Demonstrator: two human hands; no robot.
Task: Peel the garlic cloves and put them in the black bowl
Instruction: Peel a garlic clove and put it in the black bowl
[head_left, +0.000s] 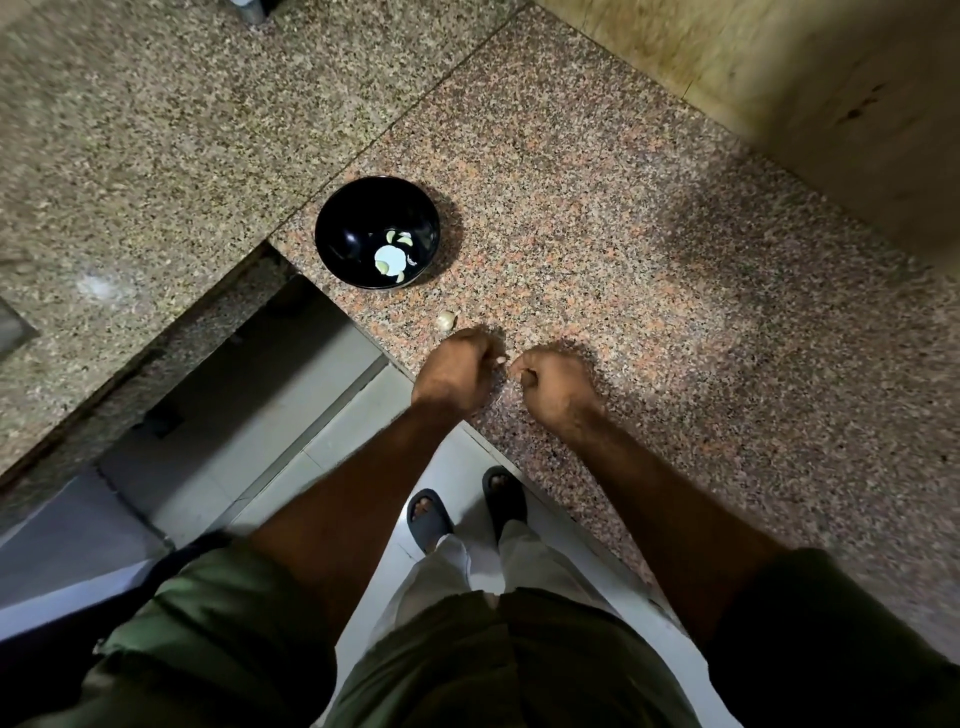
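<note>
Left hand (457, 371) curled, pinching a small pale garlic clove (500, 359) at its fingertips. Right hand (553, 384) fisted just beside it; whether it holds anything, cannot tell. Unpeeled whitish garlic piece (447, 320) lies on speckled granite counter (623, 260), between the hands and round glossy black bowl (343, 228) containing peeled cloves (389, 260).

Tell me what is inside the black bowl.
The black bowl holds a few pale peeled garlic cloves near its bottom, beside a bright round reflection. Whether more cloves lie under that glare cannot be seen.
</note>
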